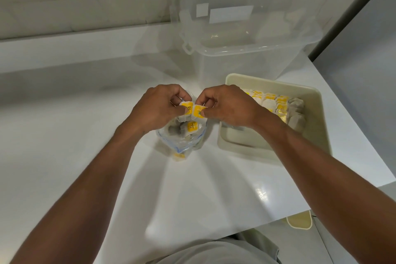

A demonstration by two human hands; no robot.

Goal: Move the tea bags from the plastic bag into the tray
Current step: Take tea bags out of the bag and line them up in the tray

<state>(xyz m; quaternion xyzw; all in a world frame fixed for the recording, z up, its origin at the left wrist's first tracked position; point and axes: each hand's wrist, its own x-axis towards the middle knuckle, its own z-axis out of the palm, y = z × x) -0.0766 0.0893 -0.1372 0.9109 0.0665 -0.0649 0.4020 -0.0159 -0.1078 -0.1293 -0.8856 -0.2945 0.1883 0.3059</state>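
Hands [159, 107] [227, 106] pinch yellow-tagged tea bags [192, 110] above the plastic bag [182, 141].

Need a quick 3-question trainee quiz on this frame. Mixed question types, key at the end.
1. True or false: the tray already holds tea bags.
2. Multiple choice: where does the plastic bag sit relative to the tray? A) on the person's left of it; B) inside it; C) on the person's right of it.
3. Fill in: the left hand and right hand pinch the lifted tea bags by their ____ tags, above the plastic bag.

Key: 1 true; 2 A; 3 yellow.
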